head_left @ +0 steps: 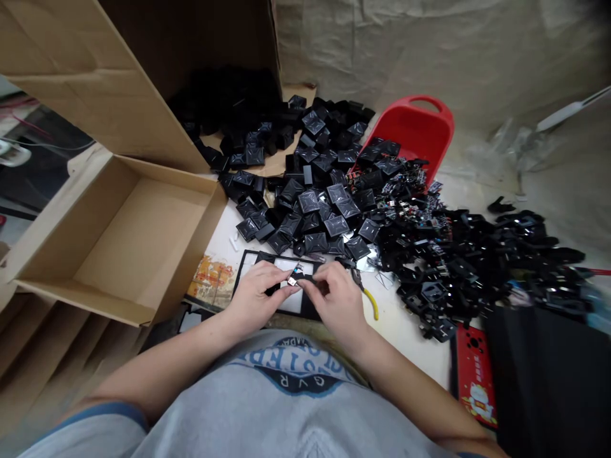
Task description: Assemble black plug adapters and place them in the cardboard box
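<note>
In the lower middle of the frame, the left hand (pixel 255 294) and the right hand (pixel 340 302) meet over a small black part with a white end and a touch of blue (pixel 294 275). Each hand pinches it between thumb and fingertips, the left hand at its left side, the right hand at its right; whether it is one piece or two joined is too small to tell. Beneath the hands lies a flat black rectangular frame with pale panels (pixel 242 268). Just right of the right hand are pliers with a yellow handle (pixel 371 305), resting on the whitish surface (pixel 389 334).

A heap of square black plastic housings (pixel 309 201) spreads across the centre. Right of it, loose circuit boards (pixel 420 207) spill before a red plastic scoop-like container with a handle slot (pixel 422 130). A shallow brown cardboard box (pixel 143 235) stands at the left of the frame.
</note>
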The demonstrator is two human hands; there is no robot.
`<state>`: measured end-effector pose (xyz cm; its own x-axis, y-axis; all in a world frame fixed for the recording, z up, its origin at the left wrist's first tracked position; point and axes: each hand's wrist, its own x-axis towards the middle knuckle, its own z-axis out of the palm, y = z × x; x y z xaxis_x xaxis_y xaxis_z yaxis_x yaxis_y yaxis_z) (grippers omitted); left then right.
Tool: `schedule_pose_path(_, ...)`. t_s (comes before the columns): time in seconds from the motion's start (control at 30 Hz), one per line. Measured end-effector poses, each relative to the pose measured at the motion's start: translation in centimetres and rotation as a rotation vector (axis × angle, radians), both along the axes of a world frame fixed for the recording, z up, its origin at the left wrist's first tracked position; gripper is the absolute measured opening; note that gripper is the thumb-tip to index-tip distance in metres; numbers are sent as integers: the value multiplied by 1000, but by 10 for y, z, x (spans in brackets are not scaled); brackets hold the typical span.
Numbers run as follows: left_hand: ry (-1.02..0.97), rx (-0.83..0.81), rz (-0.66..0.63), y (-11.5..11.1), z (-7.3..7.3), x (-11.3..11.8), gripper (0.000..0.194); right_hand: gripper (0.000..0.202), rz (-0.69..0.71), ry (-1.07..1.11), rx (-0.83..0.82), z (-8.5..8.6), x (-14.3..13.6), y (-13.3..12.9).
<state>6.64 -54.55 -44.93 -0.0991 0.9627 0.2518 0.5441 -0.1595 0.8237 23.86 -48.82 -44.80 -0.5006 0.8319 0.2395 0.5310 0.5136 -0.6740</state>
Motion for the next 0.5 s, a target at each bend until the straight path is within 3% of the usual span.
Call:
schedule_pose_path(0.13,-45,-9,-15,4,1,-2,13,26,105,66,-12,0,-2,3)
schedule_pose_path(0.23,-142,-96,-7,6,1,-5,15,26,133,202,-148,1,-2,5)
schedule_pose_path(0.33,-304,-251,-41,8,2,-7,22,24,31,394,-425,1,-2,7)
schedule_pose_path(0.4,-407,-352,-104,10,3,-7,26,27,-71,541,-692,-1,-2,7)
schedule_pose_path(0.5,-474,-472,-183,11,4,-7,29,32,-91,685,-1114,-3,1,7)
